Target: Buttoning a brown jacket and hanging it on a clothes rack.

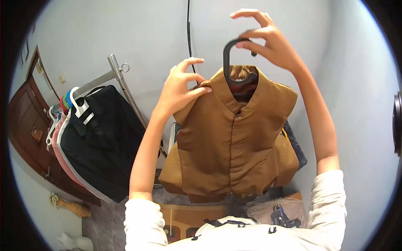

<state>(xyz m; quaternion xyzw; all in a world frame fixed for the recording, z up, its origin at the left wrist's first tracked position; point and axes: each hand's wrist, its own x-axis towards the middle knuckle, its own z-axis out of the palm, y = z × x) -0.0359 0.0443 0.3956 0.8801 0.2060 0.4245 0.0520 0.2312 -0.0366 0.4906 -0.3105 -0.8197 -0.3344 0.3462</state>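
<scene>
A shiny brown shirt (pixel 209 142) with a stand collar and a closed front hangs upright before me on a black hanger (pixel 227 58). The hanger's body runs down into the collar and is mostly hidden by the cloth. My right hand (pixel 268 39), up at the top, pinches the hanger's hook between thumb and fingers, with one finger lifted away. Lower and to the left, my left hand (pixel 180 85) grips the shirt's shoulder seam beside the collar between thumb and forefinger, its other fingers raised.
At left, a metal clothes rack (pixel 98 81) carries a black jacket (pixel 102 138) and several other garments on coloured hangers. A brown wooden door (pixel 33 134) stands behind it. Below are a brown patterned surface (pixel 192 213) and a plastic-wrapped bundle (pixel 261 209) with a black clip-like object (pixel 284 217).
</scene>
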